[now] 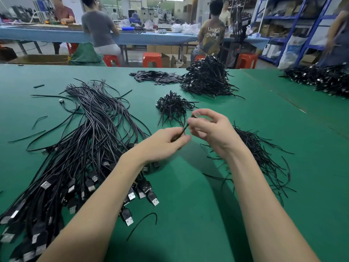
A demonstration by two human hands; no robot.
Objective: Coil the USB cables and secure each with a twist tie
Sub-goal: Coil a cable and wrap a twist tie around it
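Observation:
My left hand (164,142) and my right hand (209,129) meet above the green table (188,205), just in front of a small heap of tied cable coils (172,105). Between them runs a short black piece (185,128), a cable or tie; blur hides which. My left fingers pinch its lower end and my right fingertips pinch its upper end. A broad bundle of loose black USB cables (88,140) lies to the left, plugs toward me. Thin black twist ties (262,157) are spread under my right wrist.
A larger pile of coiled cables (207,78) sits at the back middle, with flat black pieces (154,76) left of it. Another cable pile (321,78) lies far right. One stray tie (143,222) lies near my left forearm. People work at a blue bench behind.

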